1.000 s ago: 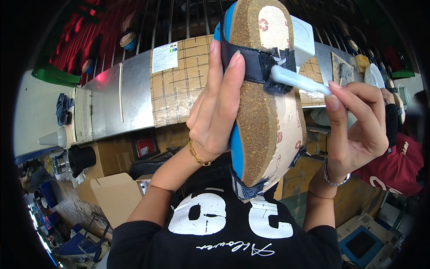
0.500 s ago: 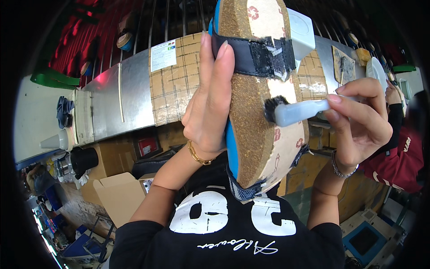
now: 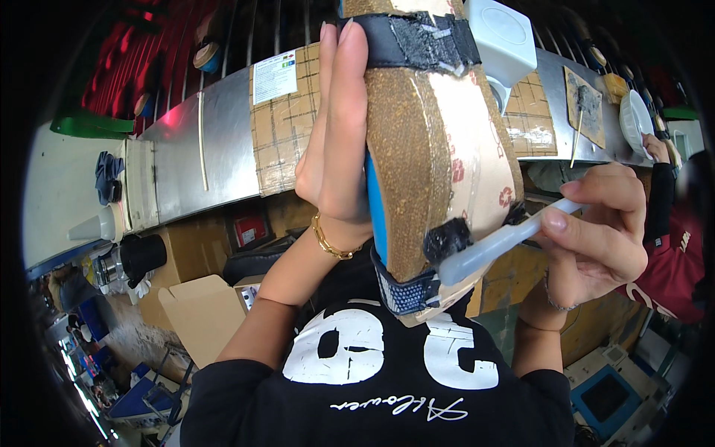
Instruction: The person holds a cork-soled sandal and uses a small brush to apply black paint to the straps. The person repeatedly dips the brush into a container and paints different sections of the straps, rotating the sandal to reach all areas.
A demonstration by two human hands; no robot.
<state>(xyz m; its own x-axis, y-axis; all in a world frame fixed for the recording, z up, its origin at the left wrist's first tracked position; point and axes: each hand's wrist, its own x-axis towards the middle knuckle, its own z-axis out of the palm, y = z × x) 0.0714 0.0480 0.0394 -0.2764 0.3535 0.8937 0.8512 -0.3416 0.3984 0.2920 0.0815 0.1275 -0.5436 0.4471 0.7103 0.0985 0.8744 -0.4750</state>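
An unfinished sandal (image 3: 408,156), sole side up, is held before my chest with its brown cork edge and pale printed underside showing. Along its left side lie the long fingers of my left hand (image 3: 339,141), supporting it; the thumb is hidden. A black strap (image 3: 421,43) wraps over the upper part, and a dark patterned strap (image 3: 406,292) is folded in at the lower end. Blue last material (image 3: 378,212) shows at the left edge. My right hand (image 3: 599,231) pinches a brush (image 3: 495,247) with a pale plastic handle. Its black bristles touch the sole near the patterned strap.
Behind the sandal, a metal bench (image 3: 175,153) carries cardboard (image 3: 279,149) and a white plastic container (image 3: 500,33). At right, a co-worker's hand (image 3: 657,147) is at a white bowl (image 3: 633,123). An open cardboard box (image 3: 201,316) stands lower left.
The brush has moved down the sole from below the black strap to beside the patterned strap. My left hand and the sandal have shifted slightly up and left.
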